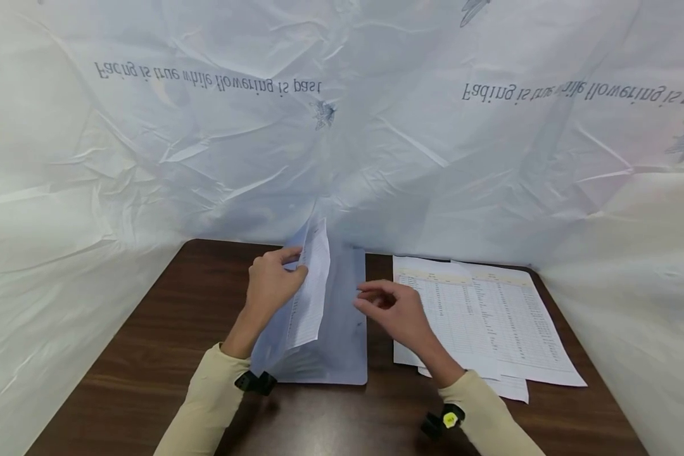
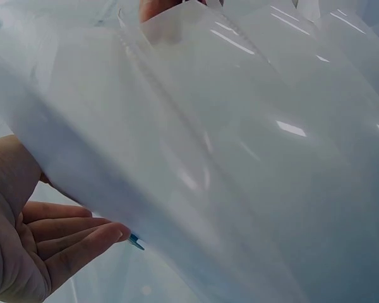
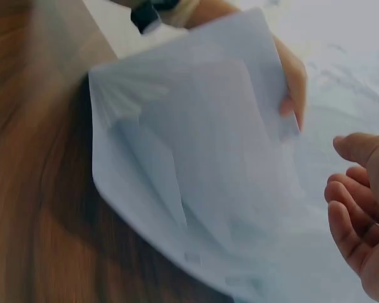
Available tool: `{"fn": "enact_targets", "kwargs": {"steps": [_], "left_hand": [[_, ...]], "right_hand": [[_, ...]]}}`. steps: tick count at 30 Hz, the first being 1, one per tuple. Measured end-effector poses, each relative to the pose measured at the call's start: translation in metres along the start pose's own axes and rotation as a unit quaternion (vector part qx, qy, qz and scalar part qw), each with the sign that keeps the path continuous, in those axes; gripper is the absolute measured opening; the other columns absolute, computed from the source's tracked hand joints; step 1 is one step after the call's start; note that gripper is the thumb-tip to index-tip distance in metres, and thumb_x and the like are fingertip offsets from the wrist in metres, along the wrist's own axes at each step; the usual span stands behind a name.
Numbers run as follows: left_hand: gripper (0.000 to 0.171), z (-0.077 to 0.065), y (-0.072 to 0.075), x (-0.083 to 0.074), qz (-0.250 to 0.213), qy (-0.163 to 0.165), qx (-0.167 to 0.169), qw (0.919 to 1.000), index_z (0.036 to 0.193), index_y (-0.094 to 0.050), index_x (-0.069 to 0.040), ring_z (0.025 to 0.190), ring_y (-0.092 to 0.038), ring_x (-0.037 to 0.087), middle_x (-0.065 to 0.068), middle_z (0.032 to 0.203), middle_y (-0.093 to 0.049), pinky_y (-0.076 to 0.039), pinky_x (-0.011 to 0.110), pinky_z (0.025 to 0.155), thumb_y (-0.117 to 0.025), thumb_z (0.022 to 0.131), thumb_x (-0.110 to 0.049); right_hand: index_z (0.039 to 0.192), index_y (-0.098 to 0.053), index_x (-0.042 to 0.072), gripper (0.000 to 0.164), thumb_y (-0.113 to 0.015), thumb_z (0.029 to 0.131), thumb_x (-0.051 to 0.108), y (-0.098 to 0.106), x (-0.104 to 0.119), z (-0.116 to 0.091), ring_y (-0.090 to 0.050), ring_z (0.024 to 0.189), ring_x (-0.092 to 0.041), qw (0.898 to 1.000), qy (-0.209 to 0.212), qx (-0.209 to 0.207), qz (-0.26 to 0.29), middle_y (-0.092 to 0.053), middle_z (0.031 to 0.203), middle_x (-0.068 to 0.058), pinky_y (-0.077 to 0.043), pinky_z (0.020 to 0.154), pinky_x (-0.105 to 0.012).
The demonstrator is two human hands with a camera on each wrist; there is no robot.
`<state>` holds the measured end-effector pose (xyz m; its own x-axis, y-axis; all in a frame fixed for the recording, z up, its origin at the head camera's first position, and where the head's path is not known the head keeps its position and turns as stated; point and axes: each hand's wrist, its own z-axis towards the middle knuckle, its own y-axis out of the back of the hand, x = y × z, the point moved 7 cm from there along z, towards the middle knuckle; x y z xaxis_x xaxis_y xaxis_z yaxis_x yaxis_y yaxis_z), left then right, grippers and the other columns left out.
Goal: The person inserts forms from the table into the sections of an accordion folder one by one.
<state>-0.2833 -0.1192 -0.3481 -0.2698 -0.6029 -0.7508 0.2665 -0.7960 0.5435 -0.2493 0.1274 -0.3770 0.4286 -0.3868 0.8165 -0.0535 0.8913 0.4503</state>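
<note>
A pale translucent plastic folder (image 1: 348, 329) lies spread on the dark wooden table, its left side raised. My left hand (image 1: 270, 282) pinches the upper edge of the raised sleeves, thumb and fingers on either side. A white printed sheet (image 1: 313, 291) stands tilted with them, to the right of that thumb. In the left wrist view, several glossy clear sleeves (image 2: 252, 158) fan out beside the hand. My right hand (image 1: 399, 313) hovers over the folder's right edge, fingers loosely curved, holding nothing. In the right wrist view, a gap parts its fingers (image 3: 347, 189) from the folder.
Overlapping printed sheets with table columns (image 1: 479, 323) lie on the right of the table (image 1: 165, 335). A white plastic curtain (image 1: 376, 139) with printed lettering hangs close behind the table and along both sides. Dark straps with small devices (image 1: 256, 382) sit on both wrists.
</note>
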Motion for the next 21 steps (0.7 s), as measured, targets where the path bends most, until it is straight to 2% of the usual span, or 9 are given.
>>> {"fn": "enact_targets", "kwargs": {"steps": [4, 8, 14, 21], "left_hand": [[0.044, -0.001, 0.000, 0.001, 0.002, 0.003, 0.000, 1.0000, 0.127, -0.073, -0.006, 0.062, -0.073, 0.019, 0.013, 0.107, -0.078, -0.045, 0.030, 0.044, -0.064, 0.085, -0.013], [0.043, -0.001, -0.001, 0.000, 0.006, 0.003, 0.002, 1.0000, 0.127, -0.073, -0.007, 0.065, -0.074, 0.020, 0.013, 0.106, -0.078, -0.050, 0.030, 0.048, -0.064, 0.085, -0.014], [0.044, -0.001, 0.000, 0.000, 0.009, -0.002, 0.002, 1.0000, 0.127, -0.073, -0.005, 0.065, -0.073, 0.020, 0.013, 0.107, -0.078, -0.048, 0.030, 0.046, -0.064, 0.085, -0.014], [0.044, 0.000, 0.000, 0.001, 0.015, -0.003, 0.005, 0.9999, 0.127, -0.073, -0.005, 0.070, -0.075, 0.022, 0.012, 0.107, -0.078, -0.053, 0.033, 0.051, -0.065, 0.085, -0.015]], "right_hand": [[0.118, -0.076, 0.014, 0.031, -0.080, 0.089, 0.025, 0.024, -0.021, -0.008, -0.070, 0.084, -0.010, 1.000, 0.008, -0.006, -0.026, -0.077, 0.103, 0.002, -0.057, 0.072, -0.028], [0.120, -0.076, 0.014, 0.033, -0.080, 0.089, 0.024, 0.054, -0.045, -0.020, -0.071, 0.084, -0.011, 0.997, -0.010, -0.034, -0.075, -0.078, 0.104, 0.000, -0.057, 0.072, -0.026], [0.120, -0.075, 0.012, 0.035, -0.080, 0.090, 0.029, 0.094, -0.083, -0.038, -0.070, 0.086, -0.011, 0.984, -0.062, -0.079, -0.150, -0.078, 0.104, -0.003, -0.054, 0.074, -0.021], [0.123, -0.074, 0.009, 0.039, -0.079, 0.090, 0.030, 0.127, -0.113, -0.058, -0.069, 0.090, -0.019, 0.968, -0.108, -0.109, -0.201, -0.077, 0.107, -0.008, -0.052, 0.073, -0.018]]}}
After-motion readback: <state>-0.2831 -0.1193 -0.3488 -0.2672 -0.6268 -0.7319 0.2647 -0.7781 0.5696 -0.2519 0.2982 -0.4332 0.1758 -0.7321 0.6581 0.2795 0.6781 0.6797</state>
